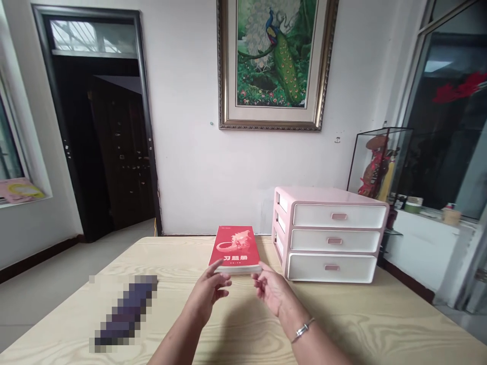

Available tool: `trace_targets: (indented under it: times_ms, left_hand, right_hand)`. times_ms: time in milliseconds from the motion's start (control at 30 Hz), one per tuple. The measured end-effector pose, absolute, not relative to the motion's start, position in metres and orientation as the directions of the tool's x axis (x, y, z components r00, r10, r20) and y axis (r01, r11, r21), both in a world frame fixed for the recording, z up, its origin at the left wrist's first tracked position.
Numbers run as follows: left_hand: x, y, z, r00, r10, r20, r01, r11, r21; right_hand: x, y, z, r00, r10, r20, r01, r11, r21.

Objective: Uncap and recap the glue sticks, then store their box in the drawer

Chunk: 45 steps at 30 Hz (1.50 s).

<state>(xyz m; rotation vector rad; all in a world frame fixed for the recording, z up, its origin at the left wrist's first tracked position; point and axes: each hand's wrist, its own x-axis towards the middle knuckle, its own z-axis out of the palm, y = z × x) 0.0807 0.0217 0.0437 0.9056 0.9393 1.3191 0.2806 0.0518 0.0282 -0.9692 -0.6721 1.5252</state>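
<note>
A thick red book lies flat on the wooden table, with a pale picture and white characters on its cover and its page edges facing me. At its near left corner is my left hand, fingers apart and loosely bent, the index fingertip overlapping the cover's edge in view. My right hand, with a silver bracelet on the wrist, is at the near right corner, its fingers also spread and slightly curled. Whether either fingertip touches the book I cannot tell. Neither hand holds anything.
A pink and white three-drawer box stands right of the book, its drawers closed. A dark, pixelated long object lies on the table at the left. Behind the table are a wall with a framed peacock picture and a dark doorway.
</note>
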Motion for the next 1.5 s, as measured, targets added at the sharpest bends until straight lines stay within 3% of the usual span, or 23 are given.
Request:
trace_targets:
  times_ms: [67, 133, 267, 367, 467, 800, 1500]
  left_hand:
    - [0.076, 0.022, 0.073, 0.162, 0.979, 0.125, -0.508, -0.026, 0.861]
    - [0.07, 0.021, 0.101, 0.23, 0.921, 0.314, -0.596, -0.122, 0.794]
    - [0.062, 0.012, 0.14, 0.276, 0.757, 0.592, -0.721, -0.244, 0.648]
    - [0.061, 0.005, 0.152, 0.315, 0.613, 0.725, -0.771, -0.28, 0.572]
    - [0.062, 0.006, 0.152, 0.335, 0.538, 0.774, -0.784, -0.296, 0.545]
    - [0.06, 0.028, 0.138, 0.372, 0.531, 0.762, -0.776, -0.272, 0.568]
    - [0.06, -0.003, 0.15, 0.333, 0.458, 0.824, -0.76, -0.387, 0.522]
  right_hand:
    - [0.261, 0.044, 0.063, -0.213, 0.967, -0.139, -0.565, -0.238, -0.79]
    - [0.251, 0.035, 0.097, -0.341, 0.937, 0.077, -0.635, -0.169, -0.754]
    - [0.247, 0.018, 0.14, -0.386, 0.807, 0.447, -0.758, -0.001, -0.652]
    - [0.25, 0.009, 0.151, -0.376, 0.723, 0.579, -0.799, 0.062, -0.597]
    - [0.254, 0.004, 0.155, -0.359, 0.701, 0.617, -0.801, 0.109, -0.589]
    - [0.268, -0.004, 0.16, -0.324, 0.684, 0.654, -0.748, 0.237, -0.619]
    - [0.268, -0.01, 0.16, -0.348, 0.684, 0.641, -0.735, 0.225, -0.639]
